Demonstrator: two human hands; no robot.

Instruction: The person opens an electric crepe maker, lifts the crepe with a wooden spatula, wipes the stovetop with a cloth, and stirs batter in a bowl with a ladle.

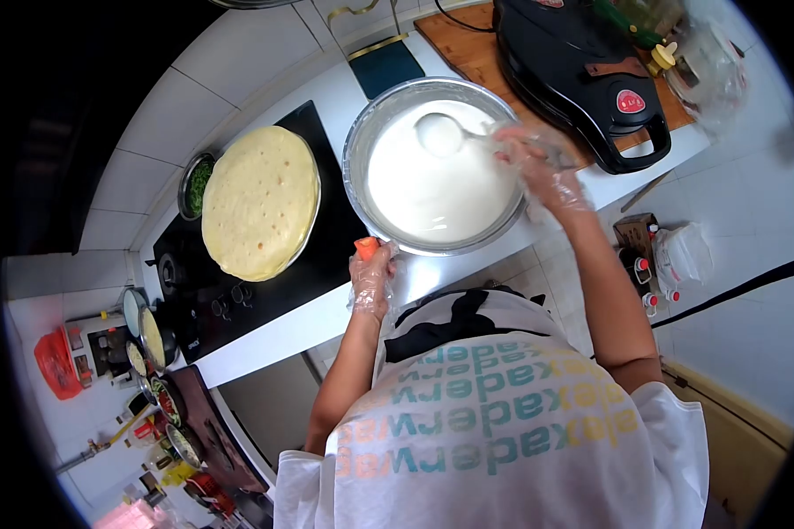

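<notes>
A large metal basin (353, 181) of white batter (432, 198) stands on the counter in front of me. My right hand (543, 172), in a clear plastic glove, is closed around the handle of a ladle (439, 135). The ladle's bowl rests at the batter's surface. Beside the basin's near left rim, my left hand (373, 275), also gloved, grips a short orange piece that looks like a cut carrot (367, 248). To the left, a stack of pale round pancakes (260, 203) lies on a round plate over the black cooktop.
A black electric griddle (582, 79), lid down, sits on a wooden board (459, 40) right of the basin. A bowl of chopped greens (197, 185) is behind the pancakes. Several dishes of ingredients line the far left counter. Bottles (641, 273) and a plastic bag stand on the floor.
</notes>
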